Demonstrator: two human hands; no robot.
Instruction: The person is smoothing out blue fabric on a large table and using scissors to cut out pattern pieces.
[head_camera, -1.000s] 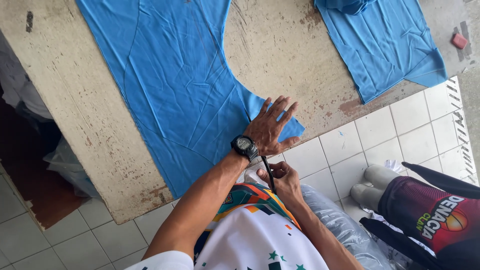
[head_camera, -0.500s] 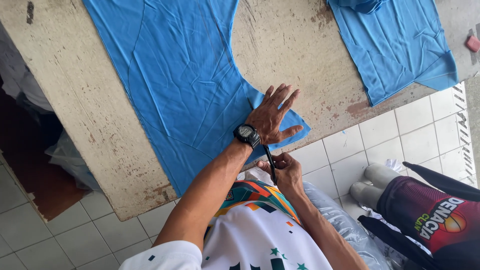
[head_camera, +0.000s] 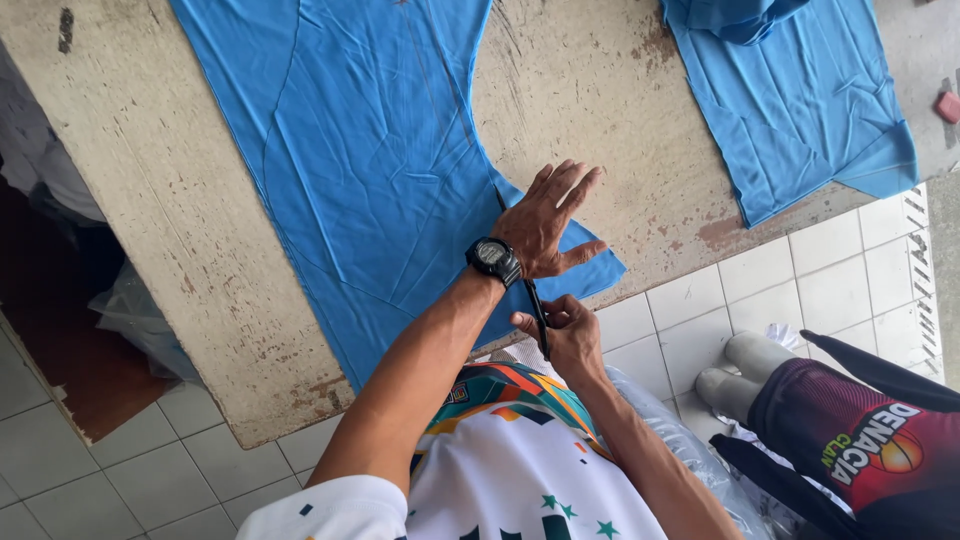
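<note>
Blue fabric (head_camera: 380, 170) flat on worn table (head_camera: 150, 200), pinned near its 5 o'clock corner by left hand (head_camera: 545, 222), fingers spread wide; right hand (head_camera: 568, 335) at 6 o'clock, fingers closed around dark scissors (head_camera: 538, 315); second blue piece (head_camera: 790, 110) at 2 o'clock.

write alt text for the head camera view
Seen from above, a person's left hand presses flat on blue fabric on a worn table, while the right hand works black scissors at its edge. A second blue piece lies apart.

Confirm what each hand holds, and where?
Right hand grips dark scissors by the handle end. Left hand holds nothing, pressed flat on the blue fabric.
</note>
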